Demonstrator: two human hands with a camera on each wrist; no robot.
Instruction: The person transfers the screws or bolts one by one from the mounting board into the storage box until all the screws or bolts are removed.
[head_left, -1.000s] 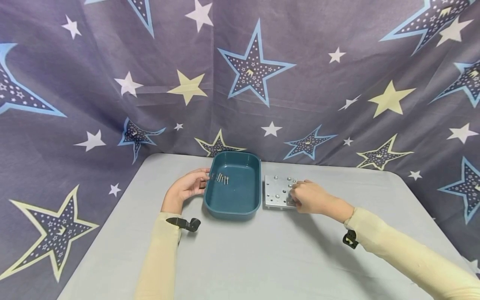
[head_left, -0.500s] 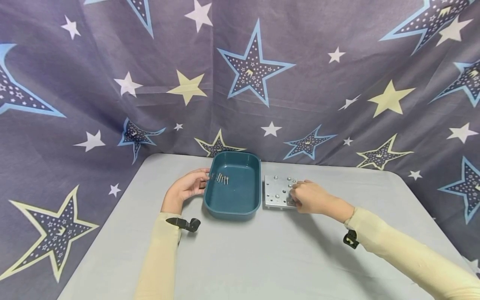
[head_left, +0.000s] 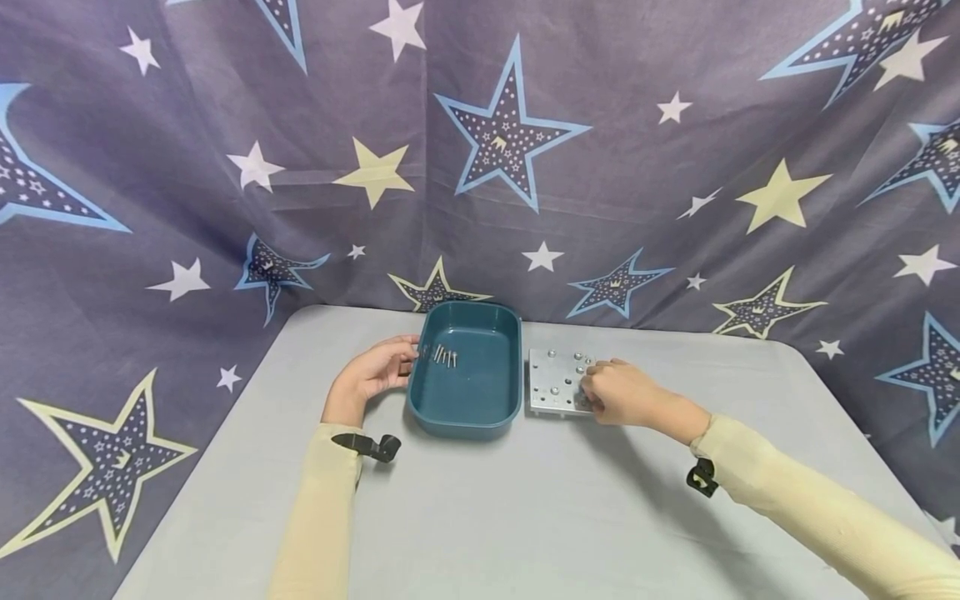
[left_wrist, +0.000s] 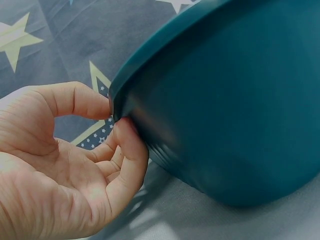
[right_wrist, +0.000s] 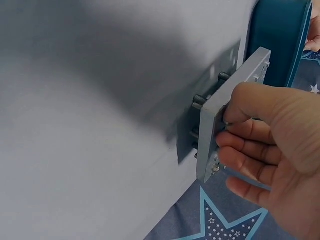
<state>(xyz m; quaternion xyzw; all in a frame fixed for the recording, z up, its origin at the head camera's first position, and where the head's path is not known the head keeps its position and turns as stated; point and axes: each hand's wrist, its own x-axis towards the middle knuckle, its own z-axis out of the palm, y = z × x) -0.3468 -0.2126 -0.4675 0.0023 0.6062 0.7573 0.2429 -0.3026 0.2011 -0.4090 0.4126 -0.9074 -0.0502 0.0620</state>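
Note:
My left hand (head_left: 377,369) pinches the left rim of a teal plastic tray (head_left: 465,427) between thumb and fingertips, as the left wrist view (left_wrist: 112,102) confirms. Inside the tray, several loose screws (head_left: 444,357) lie near its left wall. To the right of it is a silver metal plate (head_left: 543,379) with holes and several screw heads on top. My right hand (head_left: 621,392) is at the plate's right side. There its thumb and index finger pinch a screw, mostly hidden by the fingertips. Threaded screw ends (right_wrist: 198,101) stick out below the plate in the right wrist view.
A light grey table (head_left: 465,517) carries the tray and plate, which stand close together. Behind it hangs a dark curtain (head_left: 480,225) with a star print. Black camera mounts sit on both wrists, the left mount (head_left: 367,447) and the right mount (head_left: 702,477).

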